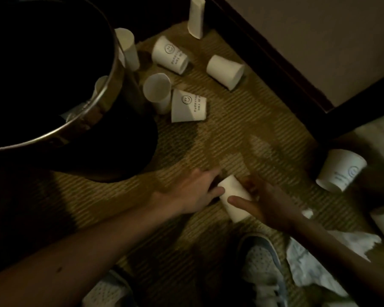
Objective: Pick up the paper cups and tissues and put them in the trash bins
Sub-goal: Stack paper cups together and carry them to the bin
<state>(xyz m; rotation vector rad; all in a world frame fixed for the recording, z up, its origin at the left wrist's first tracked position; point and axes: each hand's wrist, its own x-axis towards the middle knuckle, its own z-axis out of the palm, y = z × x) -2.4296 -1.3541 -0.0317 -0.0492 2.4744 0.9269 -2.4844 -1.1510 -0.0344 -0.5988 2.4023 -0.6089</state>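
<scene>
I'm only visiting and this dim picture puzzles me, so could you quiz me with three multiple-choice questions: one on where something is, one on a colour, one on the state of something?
1. Where is the trash bin?
A) upper left of the view
B) lower right of the view
C) bottom centre

2. What colour are the paper cups on the floor?
A) red
B) white
C) blue

3. How is the cup between the hands?
A) standing upright, untouched
B) lying on its side, held
C) already inside the bin

Answers:
1 A: its dark body and metal rim fill the upper left corner.
2 B: every cup in view is white, some with a printed smiley.
3 B: it lies on the carpet, the left hand at one end and the right hand wrapped round it.
</scene>
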